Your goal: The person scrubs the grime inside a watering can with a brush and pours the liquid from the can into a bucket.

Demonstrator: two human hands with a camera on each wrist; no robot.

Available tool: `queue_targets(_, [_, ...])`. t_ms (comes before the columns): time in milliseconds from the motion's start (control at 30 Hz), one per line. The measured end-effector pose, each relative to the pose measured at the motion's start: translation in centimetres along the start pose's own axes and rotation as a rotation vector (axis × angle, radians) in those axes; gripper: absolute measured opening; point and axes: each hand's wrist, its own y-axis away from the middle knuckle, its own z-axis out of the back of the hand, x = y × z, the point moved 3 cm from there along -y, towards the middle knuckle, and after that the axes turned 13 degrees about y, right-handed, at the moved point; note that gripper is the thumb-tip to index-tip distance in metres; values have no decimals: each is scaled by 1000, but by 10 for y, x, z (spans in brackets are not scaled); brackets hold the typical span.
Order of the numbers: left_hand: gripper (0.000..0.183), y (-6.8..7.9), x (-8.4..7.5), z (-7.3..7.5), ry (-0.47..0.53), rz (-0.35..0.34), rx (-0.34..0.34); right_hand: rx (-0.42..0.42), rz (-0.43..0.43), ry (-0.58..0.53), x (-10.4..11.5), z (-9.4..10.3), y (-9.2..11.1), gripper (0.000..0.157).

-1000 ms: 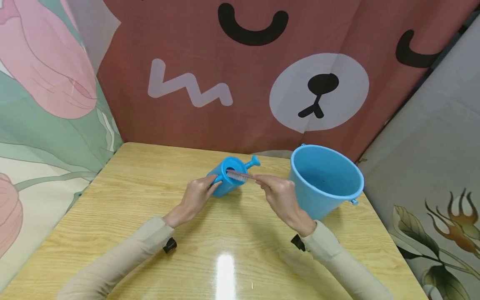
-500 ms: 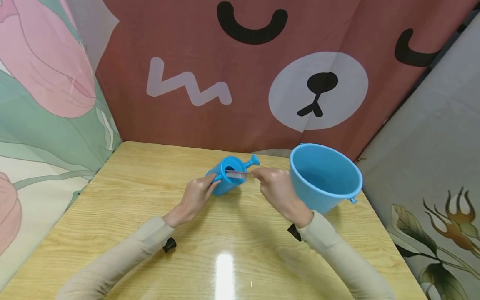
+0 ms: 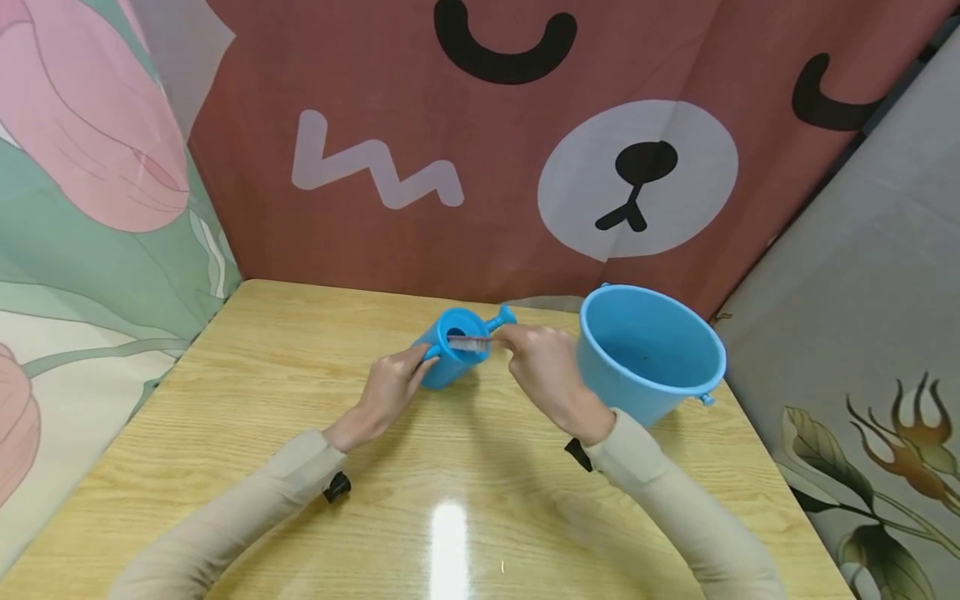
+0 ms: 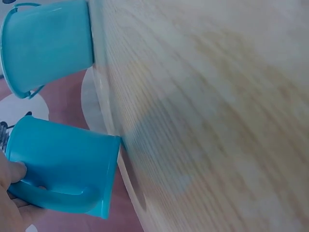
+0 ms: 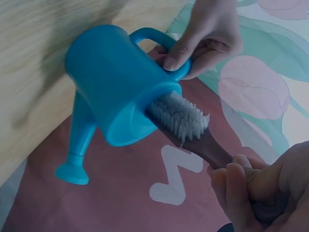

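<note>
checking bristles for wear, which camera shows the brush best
The right wrist view: the brush appears large, its bristles easily seen. The head view shows it small; the left wrist view, only apparent bristles at the left edge.

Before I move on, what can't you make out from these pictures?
- Inside of the watering can: right wrist view; its own wall and the brush hide it.
- The brush's grip: right wrist view; the fingers of the right hand mostly cover it.
- Left hand: left wrist view; the left edge cuts it off.
- Bucket, lower left side: head view; the right hand is in front.
</note>
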Motion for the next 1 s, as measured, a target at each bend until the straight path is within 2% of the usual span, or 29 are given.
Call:
queue_targets(233, [10,-3,-2,-1,-20,-33,-19,40,-33,15,2,2,-12,21])
queue_targets(433, [13,-2,-10,-8,-18,-82,20,131,-43,-20,1,-11,-9,20])
queue_targets(667, [10,0,-9,-7,-15,-31,10,75,-20,-106,-4,-20,1,10])
queue_targets(900, [11,-1,-10,-6,-7,-52,10,156,-70,-248,-13,-13,1,11])
queue_targets(1000, [12,0,-10,-6,-5,-52,4,77,-69,-276,-16,-8,1,12])
